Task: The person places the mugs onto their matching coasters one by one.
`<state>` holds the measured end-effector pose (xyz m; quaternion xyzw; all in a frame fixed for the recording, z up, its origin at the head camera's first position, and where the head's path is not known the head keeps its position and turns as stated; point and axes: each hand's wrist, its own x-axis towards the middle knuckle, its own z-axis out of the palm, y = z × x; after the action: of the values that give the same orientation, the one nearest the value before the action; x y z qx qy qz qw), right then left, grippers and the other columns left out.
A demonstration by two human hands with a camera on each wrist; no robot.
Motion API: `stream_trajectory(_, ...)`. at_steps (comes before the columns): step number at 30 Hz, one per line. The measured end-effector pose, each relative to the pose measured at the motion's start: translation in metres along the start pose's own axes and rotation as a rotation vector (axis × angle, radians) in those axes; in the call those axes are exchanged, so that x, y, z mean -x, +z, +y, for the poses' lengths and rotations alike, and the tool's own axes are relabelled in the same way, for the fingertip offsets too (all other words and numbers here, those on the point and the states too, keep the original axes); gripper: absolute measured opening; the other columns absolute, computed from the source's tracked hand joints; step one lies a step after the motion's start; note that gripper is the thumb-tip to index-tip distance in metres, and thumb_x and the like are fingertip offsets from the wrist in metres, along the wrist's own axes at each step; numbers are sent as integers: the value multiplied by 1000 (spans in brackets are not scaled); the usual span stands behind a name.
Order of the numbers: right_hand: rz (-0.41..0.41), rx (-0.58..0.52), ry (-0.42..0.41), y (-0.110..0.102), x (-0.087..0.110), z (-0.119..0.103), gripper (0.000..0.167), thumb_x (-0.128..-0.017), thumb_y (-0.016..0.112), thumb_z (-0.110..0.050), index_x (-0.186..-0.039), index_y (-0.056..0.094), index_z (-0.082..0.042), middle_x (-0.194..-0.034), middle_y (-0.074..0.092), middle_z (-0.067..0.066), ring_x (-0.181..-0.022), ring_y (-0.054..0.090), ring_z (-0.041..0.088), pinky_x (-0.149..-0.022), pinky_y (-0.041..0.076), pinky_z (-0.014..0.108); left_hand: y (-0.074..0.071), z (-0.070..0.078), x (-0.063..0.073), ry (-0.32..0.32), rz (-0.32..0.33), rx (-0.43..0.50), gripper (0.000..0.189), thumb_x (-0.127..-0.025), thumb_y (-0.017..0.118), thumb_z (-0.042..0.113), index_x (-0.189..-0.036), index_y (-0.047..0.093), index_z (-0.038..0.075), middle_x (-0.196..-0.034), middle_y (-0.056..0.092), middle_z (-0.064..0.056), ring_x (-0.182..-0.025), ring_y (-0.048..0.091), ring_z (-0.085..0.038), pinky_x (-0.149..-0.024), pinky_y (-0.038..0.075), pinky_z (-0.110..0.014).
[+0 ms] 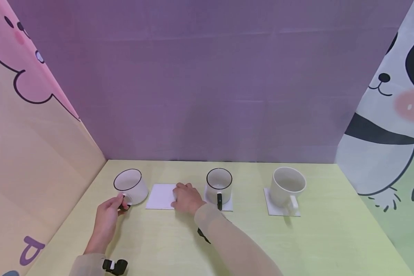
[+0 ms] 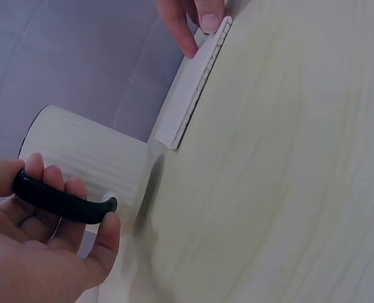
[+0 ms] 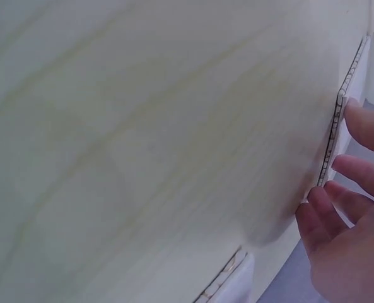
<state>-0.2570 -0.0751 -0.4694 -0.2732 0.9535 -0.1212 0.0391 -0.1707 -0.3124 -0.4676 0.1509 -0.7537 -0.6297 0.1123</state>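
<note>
By its black handle, a white mug (image 1: 132, 189) with a dark rim is held in my left hand (image 1: 107, 214). The mug leans to the left; whether its base touches the table is unclear. In the left wrist view my fingers curl round the handle (image 2: 64, 201). Just right of it lies a flat white square coaster (image 1: 160, 196). My right hand (image 1: 188, 199) is at the coaster's right side, with thumb and fingertips gripping its edges. The right wrist view shows the fingertips (image 3: 322, 196) along the coaster's layered edge.
Another dark-rimmed white mug (image 1: 219, 188) with a black handle stands on a coaster (image 1: 229, 206), close behind my right wrist. Farther right, a plain white mug (image 1: 288, 186) stands on its own coaster (image 1: 274, 209). A purple backdrop (image 1: 220, 84) rises behind the pale table (image 1: 331, 230).
</note>
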Motion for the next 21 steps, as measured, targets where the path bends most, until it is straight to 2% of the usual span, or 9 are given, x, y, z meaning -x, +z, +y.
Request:
stream_trajectory(7, 2, 7, -5, -1, 1, 0, 24, -94, 71, -33, -110, 72, -15, -137, 57, -2, -121, 53, 25, -98, 47, 34, 3, 7, 3, 44, 40, 18, 43, -109, 47, 23, -89, 62, -11, -79, 58, 1, -83, 56, -12, -75, 53, -22)
stream_trajectory(11, 6, 9, -5, 1, -2, 1, 24, -93, 71, -33, -110, 72, -16, -132, 59, -3, -118, 54, 24, -96, 47, 34, 5, 11, 5, 48, 52, 40, 42, -109, 48, 23, -87, 62, -11, -78, 58, 0, -82, 56, -13, -74, 52, -22)
stream_trajectory(18, 18, 12, -11, 4, -2, 1, 20, -92, 73, -33, -102, 70, -16, -118, 59, -5, -111, 55, 23, -90, 48, 33, 7, 15, 7, 32, 43, 41, 41, -109, 48, 23, -87, 62, -9, -79, 58, 0, -84, 56, -13, -76, 52, -22)
stream_trajectory(21, 22, 3, -5, 4, -1, 1, 24, -91, 74, -33, -108, 71, -16, -120, 60, -5, -112, 55, 23, -91, 48, 33, 10, 18, 9, 52, 38, 33, 42, -109, 47, 23, -87, 62, -11, -80, 57, 0, -85, 56, -14, -76, 53, -22)
